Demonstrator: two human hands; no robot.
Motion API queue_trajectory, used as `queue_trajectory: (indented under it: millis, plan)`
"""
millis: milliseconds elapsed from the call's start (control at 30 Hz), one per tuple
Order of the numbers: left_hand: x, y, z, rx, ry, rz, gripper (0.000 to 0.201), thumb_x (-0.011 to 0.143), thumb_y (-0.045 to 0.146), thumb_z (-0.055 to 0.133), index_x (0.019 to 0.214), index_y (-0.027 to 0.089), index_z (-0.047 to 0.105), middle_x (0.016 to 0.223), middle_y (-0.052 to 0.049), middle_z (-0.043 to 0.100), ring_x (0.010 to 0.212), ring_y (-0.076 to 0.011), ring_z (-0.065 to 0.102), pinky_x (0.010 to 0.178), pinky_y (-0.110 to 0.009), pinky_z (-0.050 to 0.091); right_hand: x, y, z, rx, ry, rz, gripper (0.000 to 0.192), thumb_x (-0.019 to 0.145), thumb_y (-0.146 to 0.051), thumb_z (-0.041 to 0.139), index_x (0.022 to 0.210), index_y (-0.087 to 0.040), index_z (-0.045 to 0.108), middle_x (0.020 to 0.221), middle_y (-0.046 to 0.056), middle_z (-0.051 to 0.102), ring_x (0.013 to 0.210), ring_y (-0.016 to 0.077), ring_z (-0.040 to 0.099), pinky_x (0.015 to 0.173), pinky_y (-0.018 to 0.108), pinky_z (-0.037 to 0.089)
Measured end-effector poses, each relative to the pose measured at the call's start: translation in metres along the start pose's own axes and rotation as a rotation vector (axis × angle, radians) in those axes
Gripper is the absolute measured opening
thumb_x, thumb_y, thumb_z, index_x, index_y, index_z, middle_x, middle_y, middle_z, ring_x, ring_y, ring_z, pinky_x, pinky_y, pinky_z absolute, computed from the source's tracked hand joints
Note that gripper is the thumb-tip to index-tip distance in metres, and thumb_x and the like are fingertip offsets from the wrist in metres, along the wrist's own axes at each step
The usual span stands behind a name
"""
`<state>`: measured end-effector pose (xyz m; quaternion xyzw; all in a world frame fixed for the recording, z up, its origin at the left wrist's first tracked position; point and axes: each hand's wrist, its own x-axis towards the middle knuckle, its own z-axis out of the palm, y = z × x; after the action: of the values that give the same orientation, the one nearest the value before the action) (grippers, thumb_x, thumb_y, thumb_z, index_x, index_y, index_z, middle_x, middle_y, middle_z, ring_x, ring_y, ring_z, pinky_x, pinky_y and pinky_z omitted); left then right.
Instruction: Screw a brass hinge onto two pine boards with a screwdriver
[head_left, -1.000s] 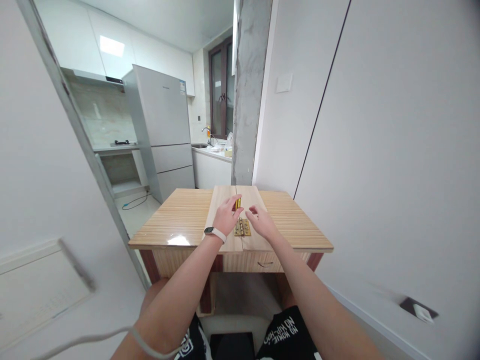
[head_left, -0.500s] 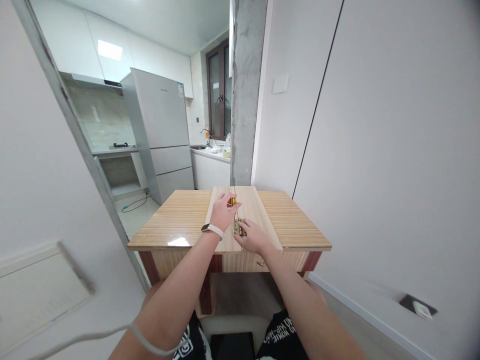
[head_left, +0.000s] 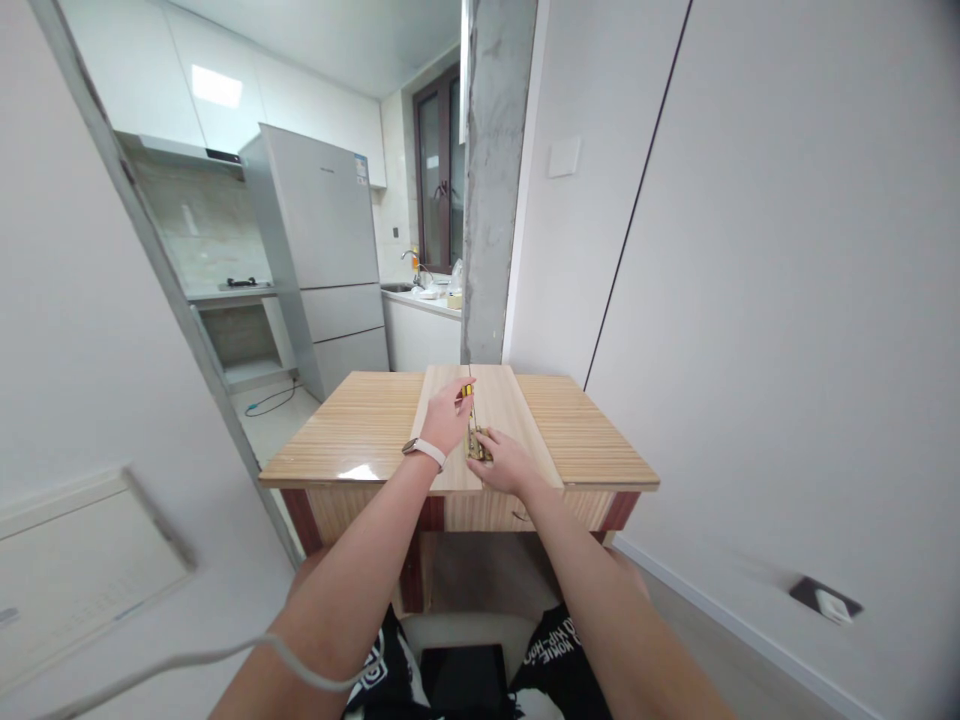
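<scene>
Two pale wooden boards lie side by side across the table, a dark seam between them. Over that seam sits a brass-coloured hinge, partly covered by my fingers. My right hand is closed on the hinge from the right, holding it against the boards. Above it, my left hand pinches the yellow and black handle of an upright screwdriver. The thin shaft points down at the hinge; whether its tip sits in a screw is too small to tell.
The wood-grain table has a drawer handle at its front. A white cable crosses the lower left near my left forearm. White walls stand on both sides, with a fridge beyond.
The view has tilted slightly, so the table sits a little higher. My left hand has turned a little around the screwdriver handle. My right hand stays on the hinge.
</scene>
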<state>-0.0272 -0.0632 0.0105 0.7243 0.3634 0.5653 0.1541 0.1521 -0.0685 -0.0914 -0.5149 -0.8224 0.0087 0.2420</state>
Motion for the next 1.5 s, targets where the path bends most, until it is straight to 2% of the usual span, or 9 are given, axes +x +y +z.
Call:
queue_trajectory:
  millis: [200, 333, 433, 600, 733, 933, 1233, 1367, 1500]
  plan:
    - [0.007, 0.006, 0.002, 0.049, 0.089, 0.019, 0.018, 0.089, 0.025, 0.072, 0.106, 0.022, 0.075, 0.106, -0.007, 0.069, 0.082, -0.0152, 0.068, 0.081, -0.031, 0.061, -0.001, -0.001, -0.001, 0.003, -0.005, 0.007, 0.071, 0.089, -0.064, 0.057, 0.148, -0.025, 0.054, 0.151, 0.012, 0.049, 0.136, 0.0302, 0.048, 0.116, 0.042, 0.035]
    - [0.012, 0.006, 0.004, 0.117, 0.120, -0.007, 0.014, 0.086, 0.024, 0.075, 0.100, 0.022, 0.076, 0.098, -0.006, 0.069, 0.075, -0.0146, 0.067, 0.079, -0.032, 0.059, -0.002, -0.002, -0.003, 0.002, -0.014, 0.016, 0.070, 0.089, -0.064, 0.057, 0.148, -0.026, 0.053, 0.152, 0.011, 0.048, 0.137, 0.0301, 0.047, 0.117, 0.042, 0.035]
    - [0.015, 0.004, 0.004, 0.141, 0.104, -0.013, 0.015, 0.088, 0.020, 0.071, 0.102, 0.022, 0.076, 0.098, -0.006, 0.071, 0.078, -0.0155, 0.068, 0.079, -0.032, 0.058, -0.001, -0.001, -0.003, 0.006, -0.022, 0.021, 0.070, 0.089, -0.064, 0.058, 0.148, -0.027, 0.054, 0.153, 0.010, 0.047, 0.138, 0.0298, 0.046, 0.117, 0.042, 0.034]
    - [0.015, 0.001, 0.003, 0.061, 0.031, -0.059, 0.027, 0.091, 0.015, 0.065, 0.116, 0.024, 0.069, 0.101, -0.006, 0.074, 0.087, -0.0178, 0.071, 0.079, -0.032, 0.060, -0.001, 0.000, -0.002, 0.008, -0.015, 0.015, 0.070, 0.088, -0.062, 0.060, 0.147, -0.025, 0.055, 0.152, 0.012, 0.048, 0.138, 0.0301, 0.047, 0.117, 0.041, 0.034]
    - [0.014, 0.002, 0.005, 0.025, -0.020, -0.036, 0.017, 0.091, 0.016, 0.065, 0.106, 0.022, 0.069, 0.100, -0.005, 0.074, 0.086, -0.0165, 0.071, 0.080, -0.032, 0.060, -0.001, -0.001, -0.002, 0.008, -0.012, 0.017, 0.069, 0.088, -0.061, 0.060, 0.146, -0.024, 0.056, 0.152, 0.012, 0.049, 0.137, 0.0305, 0.048, 0.117, 0.042, 0.035]
    - [0.012, 0.006, 0.010, 0.085, 0.055, 0.021, 0.017, 0.083, 0.021, 0.077, 0.098, 0.020, 0.070, 0.099, -0.003, 0.066, 0.079, -0.0144, 0.066, 0.080, -0.032, 0.059, -0.002, -0.002, -0.004, 0.013, -0.016, 0.011, 0.069, 0.088, -0.061, 0.060, 0.146, -0.024, 0.056, 0.151, 0.012, 0.050, 0.137, 0.0314, 0.048, 0.117, 0.044, 0.034]
    - [0.012, 0.006, 0.010, 0.109, 0.093, 0.005, 0.010, 0.085, 0.018, 0.073, 0.094, 0.021, 0.069, 0.102, -0.004, 0.063, 0.076, -0.0138, 0.065, 0.079, -0.032, 0.057, -0.002, 0.000, -0.002, 0.013, -0.024, 0.015, 0.069, 0.088, -0.063, 0.059, 0.146, -0.026, 0.056, 0.153, 0.011, 0.047, 0.139, 0.0304, 0.046, 0.118, 0.043, 0.033]
    - [0.012, 0.002, 0.009, 0.105, 0.086, 0.006, 0.011, 0.089, 0.017, 0.067, 0.099, 0.021, 0.068, 0.104, -0.005, 0.066, 0.080, -0.0151, 0.067, 0.082, -0.033, 0.057, -0.001, 0.001, -0.001, 0.001, -0.025, 0.019, 0.070, 0.089, -0.064, 0.058, 0.146, -0.025, 0.055, 0.155, 0.011, 0.046, 0.140, 0.0300, 0.045, 0.118, 0.042, 0.033]
    - [0.011, 0.000, 0.009, 0.085, 0.035, 0.031, 0.025, 0.090, 0.014, 0.064, 0.113, 0.023, 0.067, 0.105, -0.005, 0.070, 0.087, -0.0168, 0.068, 0.086, -0.034, 0.057, -0.002, 0.001, -0.001, 0.000, -0.019, 0.014, 0.070, 0.088, -0.063, 0.059, 0.146, -0.024, 0.056, 0.154, 0.012, 0.047, 0.140, 0.0301, 0.045, 0.118, 0.042, 0.033]
